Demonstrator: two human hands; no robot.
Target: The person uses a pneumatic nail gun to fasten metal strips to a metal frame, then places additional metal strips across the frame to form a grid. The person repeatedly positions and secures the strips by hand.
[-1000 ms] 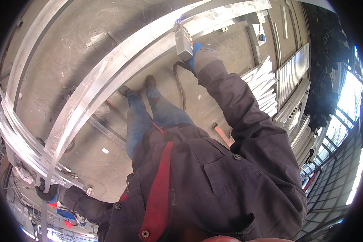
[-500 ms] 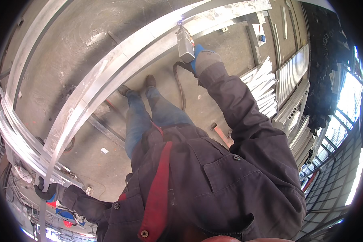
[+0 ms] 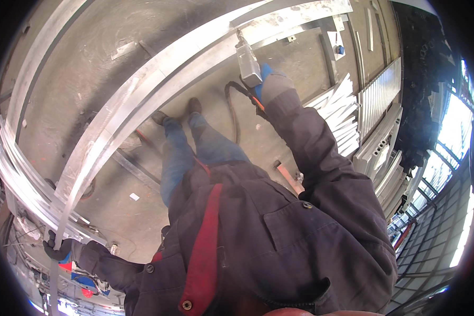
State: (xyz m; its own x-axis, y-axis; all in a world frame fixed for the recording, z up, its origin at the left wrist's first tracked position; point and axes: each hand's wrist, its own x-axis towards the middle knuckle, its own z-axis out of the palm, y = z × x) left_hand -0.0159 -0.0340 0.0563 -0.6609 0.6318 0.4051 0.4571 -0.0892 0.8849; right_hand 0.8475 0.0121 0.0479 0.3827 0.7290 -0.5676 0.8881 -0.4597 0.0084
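My right hand (image 3: 263, 79), in a blue and grey glove, is closed round a welding gun (image 3: 249, 66) with a boxy silver body. Its narrow tip rests close to the edge of a long metal beam (image 3: 160, 62); whether they touch I cannot tell. A dark hose (image 3: 231, 113) trails from the gun. Low on the left, my gloved left hand (image 3: 59, 248) has its fingers wrapped round a thin metal strip (image 3: 64, 224). That strip bends upward and runs alongside the beam.
Curved metal strips (image 3: 23, 176) are bundled at the far left. More silver bars (image 3: 338, 113) lie stacked to the right, beside a ribbed panel (image 3: 382, 87). On the concrete floor are a flat bar (image 3: 137, 169) and an orange-brown metal piece (image 3: 289, 178). My legs stand near the beam.
The bright spark at the gun's tip has gone out. My right hand and the gun have shifted slightly right and toward me. The left hand keeps its hold on the strip.
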